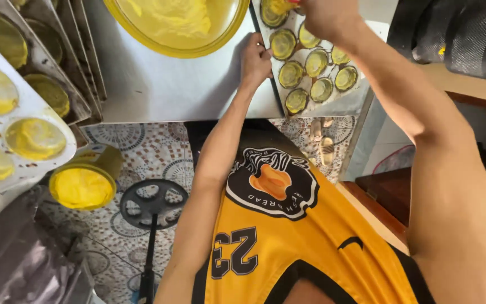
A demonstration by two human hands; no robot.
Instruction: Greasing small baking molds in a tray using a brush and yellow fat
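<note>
Head view, looking straight down over a yellow jersey to a steel tabletop (164,84).

Left hand (256,59) flat on the tabletop edge, fingers (266,52) curled loosely against the dark rim of a baking tray (341,104), touching it rather than gripping; seemingly there to steady the tray and keep it from sliding. Nothing held in that hand.

Right hand (324,16) raised over the far end of the same tray, fingers bunched downward around something small and yellow at the top edge of the frame; mostly cut off, so impossible to tell how tightly closed or exactly what is pinched.

Tray set at the right end of the tabletop, loaded with small round moulds (316,63) in rows, each with a greenish-yellow filling, close together so that one reach covers them all.

Large yellow mixing bowl (178,25) of pale batter just beside the tray, near the left hand, within easy reach.

At far left, stacked trays with larger filled moulds (35,138), well apart from the hands. Below on the patterned tiled floor (142,152): a yellow tub (82,186) and a dark wheel-shaped stand (153,202).
</note>
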